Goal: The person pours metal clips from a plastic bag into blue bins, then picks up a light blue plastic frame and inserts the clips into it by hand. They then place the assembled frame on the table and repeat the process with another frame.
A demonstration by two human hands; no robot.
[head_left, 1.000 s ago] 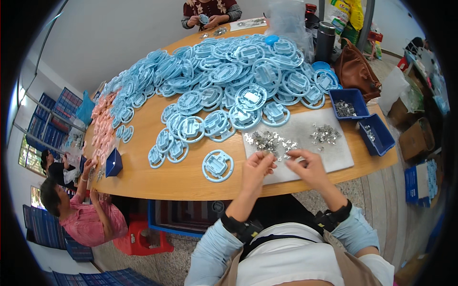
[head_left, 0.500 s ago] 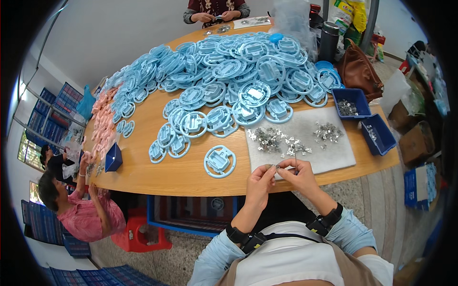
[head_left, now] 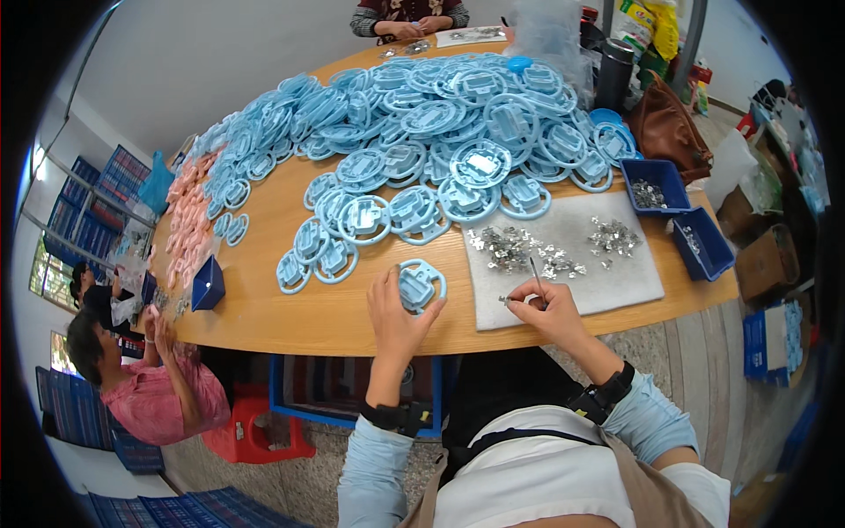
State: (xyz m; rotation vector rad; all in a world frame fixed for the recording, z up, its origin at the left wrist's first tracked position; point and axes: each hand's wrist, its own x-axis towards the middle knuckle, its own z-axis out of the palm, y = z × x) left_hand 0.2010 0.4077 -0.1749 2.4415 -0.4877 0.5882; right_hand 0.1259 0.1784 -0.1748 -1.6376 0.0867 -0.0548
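Observation:
My left hand point(head_left: 394, 315) grips a light blue round plastic part point(head_left: 420, 284) at the near edge of the wooden table point(head_left: 282, 308). My right hand point(head_left: 547, 308) holds thin metal tweezers point(head_left: 537, 280) with a small metal clip at their tip, over the near edge of a grey felt mat point(head_left: 607, 282). Heaps of small metal clips point(head_left: 515, 248) lie on the mat just beyond my right hand.
A large pile of blue plastic parts point(head_left: 422, 132) covers the table's middle, with pink ones point(head_left: 187, 224) at the left. Blue bins point(head_left: 656, 185) with metal pieces and a brown bag point(head_left: 671, 132) stand right. A person point(head_left: 154, 378) works at the left, another point(head_left: 407, 18) at the far end.
My left hand has moved left and picked up the blue round part. My right hand has drawn back from the clip heap to the mat's near edge with the tweezers.

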